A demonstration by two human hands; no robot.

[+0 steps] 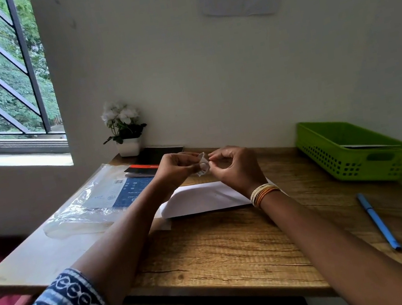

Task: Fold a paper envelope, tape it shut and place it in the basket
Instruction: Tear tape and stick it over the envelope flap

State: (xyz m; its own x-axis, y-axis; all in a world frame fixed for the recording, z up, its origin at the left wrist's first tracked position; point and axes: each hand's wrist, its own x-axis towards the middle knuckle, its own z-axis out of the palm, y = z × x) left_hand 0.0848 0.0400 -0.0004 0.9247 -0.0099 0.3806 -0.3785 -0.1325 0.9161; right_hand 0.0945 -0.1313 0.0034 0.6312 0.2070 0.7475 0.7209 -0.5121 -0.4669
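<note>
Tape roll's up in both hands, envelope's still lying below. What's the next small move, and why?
Probably pull a short strip free. The left hand holds the clear tape roll while the right hand pinches at its edge, above the folded white envelope, which shows no tape yet.

We see a wooden table (237, 247). Taking the folded white paper (202, 198) lying on it as our landmark: a green basket (354, 153) sits well to its right, a blue pen (377, 220) nearer us on that side, a clear plastic packet (91, 205) to its left, a potted white flower (126, 133) behind that.
</note>
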